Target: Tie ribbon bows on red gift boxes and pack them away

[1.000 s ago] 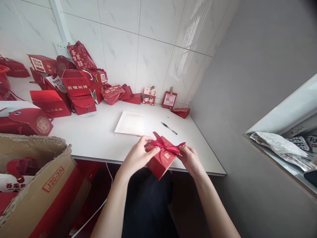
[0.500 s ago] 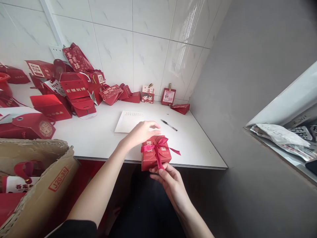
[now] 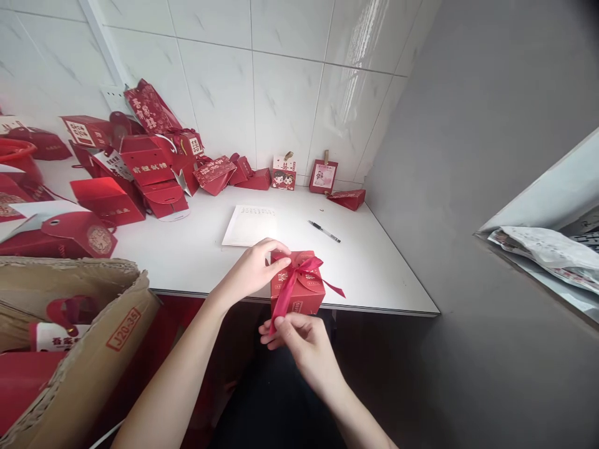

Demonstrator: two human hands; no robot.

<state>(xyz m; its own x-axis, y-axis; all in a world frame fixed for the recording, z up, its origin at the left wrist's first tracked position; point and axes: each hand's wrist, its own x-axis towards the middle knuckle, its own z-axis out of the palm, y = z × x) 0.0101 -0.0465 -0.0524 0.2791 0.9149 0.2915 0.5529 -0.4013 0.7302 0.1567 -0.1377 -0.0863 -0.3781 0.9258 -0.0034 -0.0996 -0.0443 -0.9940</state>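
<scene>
A small red gift box (image 3: pixel 299 304) with gold print sits at the table's front edge, its near side jutting past the edge. A dark pink ribbon (image 3: pixel 305 267) is tied across its top, with a knot in the middle and one tail trailing to the right. My left hand (image 3: pixel 253 269) is at the box's upper left corner, thumb and fingers closed on the ribbon's left part, which they partly hide. Below the box, my right hand (image 3: pixel 302 340) pinches another ribbon tail between thumb and fingers, drawing it down over the front.
A white notepad (image 3: pixel 249 226) and a pen (image 3: pixel 324 231) lie behind the box. Red gift boxes (image 3: pixel 154 165) crowd the left and back of the table (image 3: pixel 374 265). An open cardboard carton (image 3: pixel 112 324) stands at left, a grey partition (image 3: pixel 444 174) at right.
My left hand has come down from above the box onto the ribbon's left side. My right hand has swung the front ribbon tail to the left. The view has shifted slightly.
</scene>
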